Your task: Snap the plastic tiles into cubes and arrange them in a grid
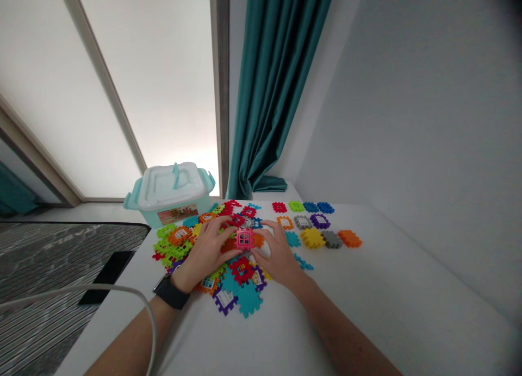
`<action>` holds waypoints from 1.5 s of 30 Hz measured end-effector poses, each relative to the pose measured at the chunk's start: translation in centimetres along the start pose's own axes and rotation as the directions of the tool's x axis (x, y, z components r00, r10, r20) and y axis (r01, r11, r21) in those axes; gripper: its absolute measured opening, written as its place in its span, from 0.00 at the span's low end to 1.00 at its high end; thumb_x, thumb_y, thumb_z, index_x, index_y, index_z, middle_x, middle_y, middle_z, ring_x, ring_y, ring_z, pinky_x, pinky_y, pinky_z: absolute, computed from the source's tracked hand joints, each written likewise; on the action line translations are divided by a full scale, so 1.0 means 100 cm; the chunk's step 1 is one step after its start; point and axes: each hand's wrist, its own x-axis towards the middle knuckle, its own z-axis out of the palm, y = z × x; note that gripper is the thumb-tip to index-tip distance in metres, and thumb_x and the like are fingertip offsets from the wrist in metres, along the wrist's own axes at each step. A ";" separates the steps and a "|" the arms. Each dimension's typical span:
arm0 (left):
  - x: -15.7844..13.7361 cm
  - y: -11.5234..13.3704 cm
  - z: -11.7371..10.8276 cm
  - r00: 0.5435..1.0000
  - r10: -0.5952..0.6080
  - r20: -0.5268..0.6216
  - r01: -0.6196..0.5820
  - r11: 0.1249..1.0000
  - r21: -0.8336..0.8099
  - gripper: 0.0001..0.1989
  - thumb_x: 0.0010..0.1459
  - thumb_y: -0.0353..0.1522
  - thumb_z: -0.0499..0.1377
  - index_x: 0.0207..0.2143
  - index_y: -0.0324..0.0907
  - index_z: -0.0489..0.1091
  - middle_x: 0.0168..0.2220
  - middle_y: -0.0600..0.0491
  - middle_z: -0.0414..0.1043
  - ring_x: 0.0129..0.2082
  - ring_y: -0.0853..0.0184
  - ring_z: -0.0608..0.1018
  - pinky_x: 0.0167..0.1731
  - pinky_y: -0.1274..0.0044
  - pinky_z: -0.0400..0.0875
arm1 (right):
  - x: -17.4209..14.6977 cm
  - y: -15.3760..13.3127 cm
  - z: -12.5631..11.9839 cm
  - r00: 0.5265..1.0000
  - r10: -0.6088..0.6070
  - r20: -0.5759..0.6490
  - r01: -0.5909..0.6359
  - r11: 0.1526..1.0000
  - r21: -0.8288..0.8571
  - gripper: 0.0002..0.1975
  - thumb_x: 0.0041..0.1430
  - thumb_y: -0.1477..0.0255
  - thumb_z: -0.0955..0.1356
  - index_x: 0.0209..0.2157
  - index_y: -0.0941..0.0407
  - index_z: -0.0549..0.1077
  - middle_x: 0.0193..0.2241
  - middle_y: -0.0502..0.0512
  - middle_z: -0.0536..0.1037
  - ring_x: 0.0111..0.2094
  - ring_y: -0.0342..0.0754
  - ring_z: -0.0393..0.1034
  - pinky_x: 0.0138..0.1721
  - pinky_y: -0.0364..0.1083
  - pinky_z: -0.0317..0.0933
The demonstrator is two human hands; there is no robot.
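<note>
A pinkish-red interlocking building tile (244, 239) with a window grid is held up between my two hands, above a loose pile. My left hand (212, 245), with a dark watch on its wrist, grips the tile's left side with thumb and fingers. From the other side my right hand (278, 252) has its thumb and fingers at the right edge. Underneath lie mixed tiles, among them a red tile (242, 270), a large turquoise piece (249, 299) and a purple frame tile (224, 300). My hands hide part of the heap.
Behind the pile's left side stands a lidded plastic box (177, 188). Tiles lie in loose rows on the right, including a yellow one (312, 238) and an orange one (349, 238). A black flat object (106, 275) sits at the white table's (253, 343) left edge. A pale cable (138, 292) crosses the lower left.
</note>
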 end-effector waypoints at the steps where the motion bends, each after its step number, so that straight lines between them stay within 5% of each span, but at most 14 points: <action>1: 0.000 -0.001 0.000 1.000 0.002 -0.005 -0.002 1.000 -0.002 0.22 0.60 0.41 0.66 0.54 0.43 0.71 0.58 0.41 0.67 0.58 0.48 0.70 0.56 0.55 0.67 | 0.001 0.002 -0.001 0.999 -0.033 0.000 0.033 0.999 -0.007 0.18 0.61 0.72 0.69 0.53 0.52 0.69 0.56 0.64 0.67 0.59 0.61 0.63 0.59 0.63 0.63; 10: 0.000 -0.002 0.000 1.000 -0.002 0.001 0.002 1.000 -0.026 0.22 0.59 0.40 0.68 0.53 0.44 0.71 0.57 0.41 0.66 0.58 0.48 0.70 0.55 0.55 0.68 | 0.004 0.008 -0.005 0.978 -0.210 0.005 0.209 0.977 0.033 0.15 0.65 0.76 0.67 0.51 0.50 0.71 0.51 0.58 0.77 0.55 0.56 0.70 0.58 0.61 0.66; 19: 0.001 -0.004 0.003 0.999 -0.020 0.038 0.025 0.992 -0.126 0.22 0.59 0.43 0.67 0.52 0.43 0.73 0.57 0.41 0.66 0.58 0.49 0.70 0.56 0.54 0.68 | 0.003 0.002 -0.010 0.960 -0.279 -0.012 0.279 0.960 0.029 0.09 0.68 0.77 0.65 0.45 0.50 0.74 0.52 0.56 0.77 0.55 0.53 0.68 0.57 0.58 0.66; 26: 0.003 0.003 -0.001 0.999 -0.013 0.032 0.018 0.985 -0.169 0.07 0.66 0.37 0.61 0.42 0.44 0.75 0.53 0.45 0.68 0.55 0.54 0.71 0.54 0.60 0.69 | 0.004 -0.004 -0.003 0.997 0.026 -0.074 -0.007 0.970 0.241 0.04 0.67 0.73 0.66 0.39 0.51 0.73 0.48 0.58 0.75 0.53 0.54 0.69 0.56 0.57 0.64; 32: 0.004 0.008 -0.003 1.000 -0.017 0.015 0.020 0.974 -0.224 0.06 0.64 0.34 0.61 0.42 0.44 0.73 0.51 0.46 0.69 0.53 0.56 0.73 0.53 0.63 0.70 | 0.004 -0.002 0.005 0.945 0.322 0.056 -0.315 0.850 0.422 0.06 0.62 0.68 0.67 0.30 0.53 0.71 0.43 0.56 0.73 0.50 0.53 0.69 0.55 0.55 0.61; 37: 0.001 0.007 0.000 0.998 0.056 0.020 -0.052 0.984 -0.168 0.25 0.56 0.38 0.70 0.54 0.46 0.69 0.55 0.44 0.67 0.56 0.52 0.71 0.55 0.59 0.69 | 0.006 0.001 0.006 0.895 0.420 0.154 -0.438 0.757 0.484 0.09 0.60 0.66 0.66 0.27 0.53 0.71 0.40 0.55 0.71 0.47 0.53 0.69 0.54 0.54 0.60; 45: 0.002 0.005 -0.006 0.989 0.134 0.062 -0.135 0.991 0.003 0.25 0.58 0.43 0.68 0.55 0.45 0.70 0.54 0.43 0.70 0.54 0.51 0.72 0.54 0.56 0.69 | 0.006 -0.002 0.004 0.878 0.445 0.175 -0.472 0.747 0.468 0.11 0.60 0.65 0.66 0.25 0.54 0.69 0.36 0.53 0.71 0.41 0.50 0.68 0.49 0.51 0.61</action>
